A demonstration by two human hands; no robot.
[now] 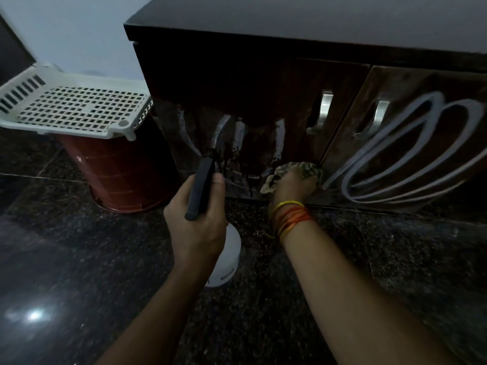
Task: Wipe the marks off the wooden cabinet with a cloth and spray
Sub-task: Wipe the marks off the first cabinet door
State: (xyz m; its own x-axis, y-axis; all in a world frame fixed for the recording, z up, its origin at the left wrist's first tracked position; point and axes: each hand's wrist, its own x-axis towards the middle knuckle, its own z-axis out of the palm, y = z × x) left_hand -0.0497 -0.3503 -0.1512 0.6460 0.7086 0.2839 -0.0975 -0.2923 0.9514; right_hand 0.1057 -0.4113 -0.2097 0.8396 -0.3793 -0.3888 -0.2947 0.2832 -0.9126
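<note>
A dark wooden cabinet (263, 83) stands ahead with two doors and metal handles. White smeared marks (237, 138) run down its left door, and big looping white marks (411, 154) cover the right door. My right hand (295, 185) presses a patterned cloth (303, 168) against the bottom right corner of the left door. My left hand (200, 219) grips a spray bottle (226, 256) with a white body and a black trigger head (201, 188), held in front of the left door with the nozzle aimed at it.
A red-brown bucket (123, 175) topped by a white perforated basket lid (79, 106) stands on the floor left of the cabinet. The floor (79, 259) is dark polished speckled stone. A pale wall (79, 35) rises behind.
</note>
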